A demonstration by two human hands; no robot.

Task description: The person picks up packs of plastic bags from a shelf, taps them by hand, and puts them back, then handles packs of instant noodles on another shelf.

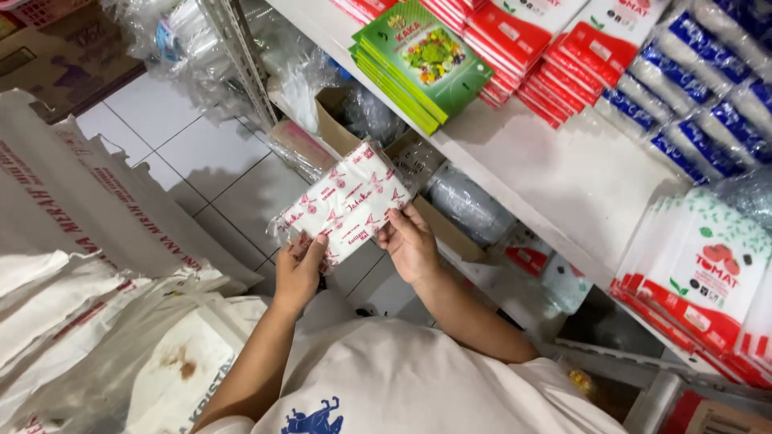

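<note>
Both my hands hold a flat white packet with red print [346, 201], wrapped in clear plastic, in front of a white shelf. My left hand [299, 269] grips its lower left corner, thumb on top. My right hand [410, 241] holds its lower right edge. The packet is tilted, its long side rising to the right. It hangs over the tiled floor, just left of the shelf's front edge.
The white shelf [563, 177] carries a stack of green packets [418, 60], red-and-white packets [547, 48], blue-and-white packs [691, 88] and white packets with a tomato picture [708, 273]. Cardboard boxes [338, 120] and plastic-wrapped goods sit below. White sacks [88, 233] lie at left.
</note>
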